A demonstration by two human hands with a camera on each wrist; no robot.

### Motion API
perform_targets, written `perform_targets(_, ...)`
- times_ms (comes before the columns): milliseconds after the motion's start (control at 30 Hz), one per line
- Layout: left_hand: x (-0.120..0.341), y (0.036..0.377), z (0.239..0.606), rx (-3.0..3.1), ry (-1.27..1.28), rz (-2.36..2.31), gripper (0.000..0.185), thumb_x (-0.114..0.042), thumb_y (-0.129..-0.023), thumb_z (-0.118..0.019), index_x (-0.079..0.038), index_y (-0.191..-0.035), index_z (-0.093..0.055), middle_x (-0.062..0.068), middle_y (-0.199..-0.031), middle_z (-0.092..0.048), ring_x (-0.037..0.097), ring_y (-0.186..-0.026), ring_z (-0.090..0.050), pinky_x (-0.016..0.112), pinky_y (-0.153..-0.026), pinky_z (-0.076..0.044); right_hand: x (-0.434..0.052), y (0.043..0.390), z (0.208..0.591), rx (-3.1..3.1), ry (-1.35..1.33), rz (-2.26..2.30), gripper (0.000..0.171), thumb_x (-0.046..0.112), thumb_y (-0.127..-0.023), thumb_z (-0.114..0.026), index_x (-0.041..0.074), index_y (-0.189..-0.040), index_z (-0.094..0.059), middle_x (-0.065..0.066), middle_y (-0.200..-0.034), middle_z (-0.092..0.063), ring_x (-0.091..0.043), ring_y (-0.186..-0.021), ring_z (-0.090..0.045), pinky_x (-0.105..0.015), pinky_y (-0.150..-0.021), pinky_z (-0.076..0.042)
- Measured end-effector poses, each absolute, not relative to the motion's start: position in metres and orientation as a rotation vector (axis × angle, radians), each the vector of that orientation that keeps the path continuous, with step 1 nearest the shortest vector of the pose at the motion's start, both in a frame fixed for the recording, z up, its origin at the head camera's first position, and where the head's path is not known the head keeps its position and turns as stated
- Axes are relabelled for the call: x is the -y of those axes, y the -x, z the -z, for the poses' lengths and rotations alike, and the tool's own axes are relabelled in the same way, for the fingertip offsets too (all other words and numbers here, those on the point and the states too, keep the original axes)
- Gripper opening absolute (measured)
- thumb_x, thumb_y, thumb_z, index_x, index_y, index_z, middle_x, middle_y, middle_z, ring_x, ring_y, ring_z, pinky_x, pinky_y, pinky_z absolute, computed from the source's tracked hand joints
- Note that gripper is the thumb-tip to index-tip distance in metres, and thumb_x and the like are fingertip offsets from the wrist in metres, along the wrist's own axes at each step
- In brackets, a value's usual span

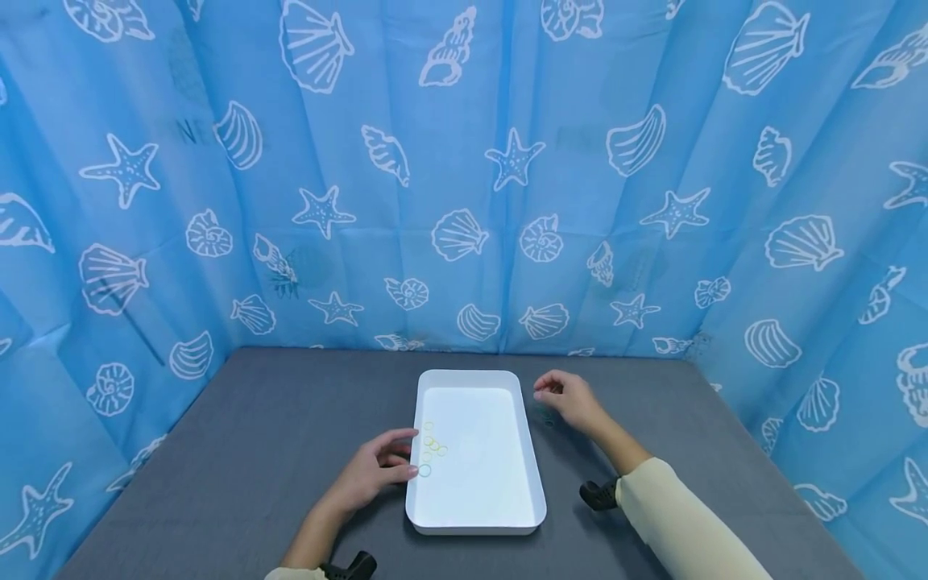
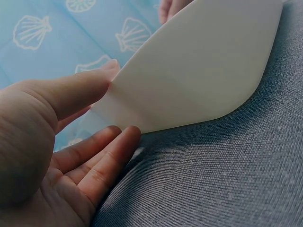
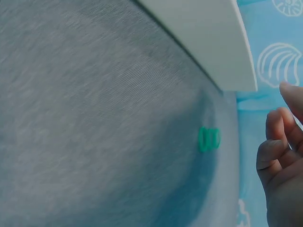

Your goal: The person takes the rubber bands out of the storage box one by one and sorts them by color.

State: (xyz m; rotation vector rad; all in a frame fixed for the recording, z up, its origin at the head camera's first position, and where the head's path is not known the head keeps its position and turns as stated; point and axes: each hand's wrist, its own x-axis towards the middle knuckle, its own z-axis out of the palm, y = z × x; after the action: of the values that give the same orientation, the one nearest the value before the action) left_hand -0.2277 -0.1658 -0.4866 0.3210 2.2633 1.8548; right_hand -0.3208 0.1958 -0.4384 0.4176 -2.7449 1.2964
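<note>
Left hand [image 1: 373, 471], fingers relaxed, touches the stiff, light white tray's [image 1: 474, 524] left rim; right hand [image 1: 569, 399], fingers loosely curled, apparently empty, hovers over small, soft green rings [image 3: 209, 139] best pinched.

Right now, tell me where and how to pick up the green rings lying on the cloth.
Pinch the green rings at their upper edges from straight above, coming from the right hand side: they lie flat on the grey cloth, clear of the white tray.

A white rectangular tray [image 1: 474, 515] with rounded corners lies flat on the grey tabletop, long side running near to far. Several small thin rings [image 1: 433, 445], yellowish and greenish, lie loosely clustered inside along its left edge. A small green ring [image 3: 209, 139] lies on the tabletop just right of the tray.
</note>
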Motion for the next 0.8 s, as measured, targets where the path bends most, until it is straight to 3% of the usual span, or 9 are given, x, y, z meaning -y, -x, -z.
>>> perform_targets(400,0.167,0.228,0.487,-2.283,-0.344,-1.848,0.059,-0.017,-0.086,-0.075,-0.005,-0.139,-0.051,0.018,-0.121,-0.057,0.024,-0.096,-0.062,0.035,-0.077,-0.053,-0.166,0.328,0.424,2.781,-0.437,-1.351,0.013,0.007,-0.092,-0.066,-0.001,-0.103,-0.066,-0.005,-0.083,-0.059,-0.023,-0.074,-0.053,-0.039,-0.067,-0.049)
perform_targets(600,0.167,0.228,0.486,-2.275,-0.311,-1.852,0.06,-0.018,-0.086,-0.076,-0.006,-0.139,-0.051,0.018,-0.122,-0.057,0.025,-0.096,-0.061,0.036,-0.079,-0.052,-0.149,0.332,0.423,2.807,-0.473,-1.347,0.014,0.007,-0.091,-0.067,-0.001,-0.103,-0.066,-0.005,-0.08,-0.057,-0.02,-0.071,-0.052,-0.031,-0.063,-0.046)
perform_targets(800,0.165,0.228,0.485,-2.281,-0.305,-1.843,0.06,-0.019,-0.086,-0.076,-0.008,-0.139,-0.051,0.017,-0.122,-0.057,0.024,-0.097,-0.061,0.037,-0.08,-0.052,-0.134,0.335,0.424,2.828,-0.481,-1.346,0.014,0.01,-0.091,-0.069,0.001,-0.102,-0.067,-0.004,-0.079,-0.058,-0.019,-0.07,-0.054,-0.031,-0.061,-0.045)
